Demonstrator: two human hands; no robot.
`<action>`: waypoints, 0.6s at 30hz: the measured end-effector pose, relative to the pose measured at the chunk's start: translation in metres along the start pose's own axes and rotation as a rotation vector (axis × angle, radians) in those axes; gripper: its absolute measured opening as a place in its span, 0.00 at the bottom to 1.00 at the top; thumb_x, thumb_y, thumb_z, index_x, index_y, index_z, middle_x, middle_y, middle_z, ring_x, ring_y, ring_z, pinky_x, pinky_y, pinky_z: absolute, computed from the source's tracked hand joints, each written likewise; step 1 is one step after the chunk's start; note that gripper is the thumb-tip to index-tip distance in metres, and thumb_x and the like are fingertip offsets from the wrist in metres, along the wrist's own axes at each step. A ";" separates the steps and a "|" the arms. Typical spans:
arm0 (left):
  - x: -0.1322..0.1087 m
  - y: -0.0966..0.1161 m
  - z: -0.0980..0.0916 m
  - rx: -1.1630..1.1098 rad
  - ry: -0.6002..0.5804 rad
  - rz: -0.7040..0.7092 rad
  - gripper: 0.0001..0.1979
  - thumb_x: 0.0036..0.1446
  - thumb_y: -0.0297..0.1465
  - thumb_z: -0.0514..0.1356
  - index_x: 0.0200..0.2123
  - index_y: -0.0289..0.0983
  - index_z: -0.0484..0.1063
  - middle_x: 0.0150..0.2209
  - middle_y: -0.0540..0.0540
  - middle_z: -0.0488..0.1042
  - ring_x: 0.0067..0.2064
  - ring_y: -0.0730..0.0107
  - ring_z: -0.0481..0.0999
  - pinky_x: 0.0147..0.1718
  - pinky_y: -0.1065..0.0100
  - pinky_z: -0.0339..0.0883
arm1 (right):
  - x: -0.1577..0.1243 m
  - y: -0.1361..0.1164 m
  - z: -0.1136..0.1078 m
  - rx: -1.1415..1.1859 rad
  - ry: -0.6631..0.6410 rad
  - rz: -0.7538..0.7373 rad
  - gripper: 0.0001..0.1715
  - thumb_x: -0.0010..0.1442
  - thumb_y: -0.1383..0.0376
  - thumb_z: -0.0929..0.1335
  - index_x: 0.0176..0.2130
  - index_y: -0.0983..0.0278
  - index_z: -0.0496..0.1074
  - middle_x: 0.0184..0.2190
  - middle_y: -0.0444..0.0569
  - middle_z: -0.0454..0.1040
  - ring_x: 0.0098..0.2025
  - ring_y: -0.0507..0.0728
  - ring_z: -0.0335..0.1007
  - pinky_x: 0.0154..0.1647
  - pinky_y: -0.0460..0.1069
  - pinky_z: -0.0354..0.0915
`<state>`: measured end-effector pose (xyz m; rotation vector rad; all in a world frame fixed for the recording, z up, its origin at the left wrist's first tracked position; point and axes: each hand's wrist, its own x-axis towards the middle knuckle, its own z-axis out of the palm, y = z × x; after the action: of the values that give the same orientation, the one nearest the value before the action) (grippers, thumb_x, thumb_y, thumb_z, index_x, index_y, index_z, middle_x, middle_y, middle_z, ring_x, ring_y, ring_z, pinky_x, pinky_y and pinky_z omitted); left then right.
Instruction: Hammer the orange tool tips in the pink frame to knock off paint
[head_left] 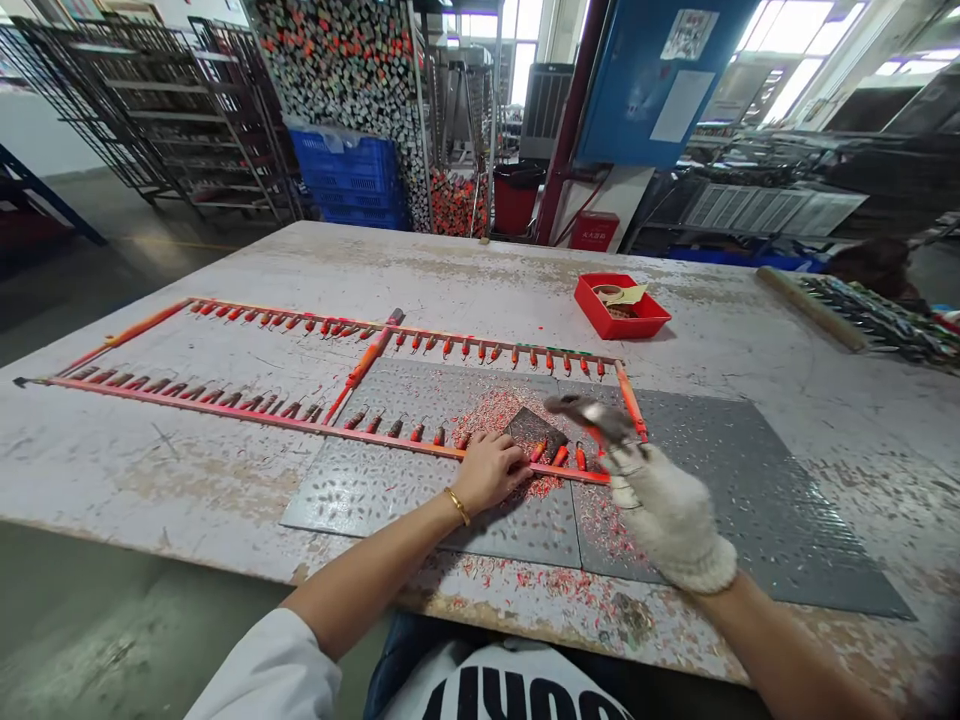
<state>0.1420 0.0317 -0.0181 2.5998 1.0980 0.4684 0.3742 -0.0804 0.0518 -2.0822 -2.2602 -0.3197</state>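
Observation:
A long frame (405,448) coated in red and orange lies on the table, with rows of small hooked clips (416,432) along its bars. My bare left hand (487,472), a gold bracelet at its wrist, is closed on the front bar near the right end. In a white knitted glove, my right hand (667,515) grips a hammer (592,415), its head raised over the right end of the frame and slightly blurred. Under the clips beside my left hand is a dark square plate (536,428), ringed by red and pale chips. My glove hides most of the hammer's handle.
Grey textured mats (720,480) lie under the frame's right half. A red tray (615,318) with a tape roll stands farther back. Bundled dark strips (892,315) lie at the right. Blue crates (349,175) and a blue cabinet (645,80) stand beyond the table.

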 end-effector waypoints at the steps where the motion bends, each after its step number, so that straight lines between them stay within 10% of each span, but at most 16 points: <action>1: 0.000 0.000 0.001 0.001 0.004 0.004 0.11 0.65 0.43 0.64 0.39 0.43 0.80 0.41 0.47 0.79 0.47 0.61 0.73 0.49 0.57 0.58 | 0.001 -0.004 0.005 -0.014 -0.049 -0.036 0.30 0.69 0.67 0.59 0.65 0.55 0.70 0.40 0.52 0.78 0.33 0.55 0.74 0.30 0.48 0.59; 12: 0.000 0.001 -0.001 -0.003 0.011 0.010 0.11 0.65 0.42 0.64 0.38 0.42 0.80 0.40 0.47 0.78 0.46 0.62 0.73 0.47 0.58 0.59 | 0.001 0.007 -0.010 0.024 0.094 0.023 0.30 0.70 0.66 0.58 0.68 0.59 0.66 0.43 0.53 0.77 0.35 0.55 0.73 0.33 0.48 0.61; 18: 0.000 0.000 0.000 0.029 0.007 0.031 0.14 0.66 0.44 0.62 0.39 0.40 0.79 0.40 0.46 0.78 0.45 0.61 0.73 0.46 0.58 0.59 | 0.009 -0.008 0.015 -0.004 -0.073 -0.102 0.31 0.65 0.69 0.63 0.64 0.51 0.70 0.36 0.46 0.77 0.28 0.52 0.71 0.25 0.47 0.51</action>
<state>0.1420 0.0323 -0.0181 2.6453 1.0761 0.4729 0.3672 -0.0689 0.0376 -2.0164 -2.4145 -0.2569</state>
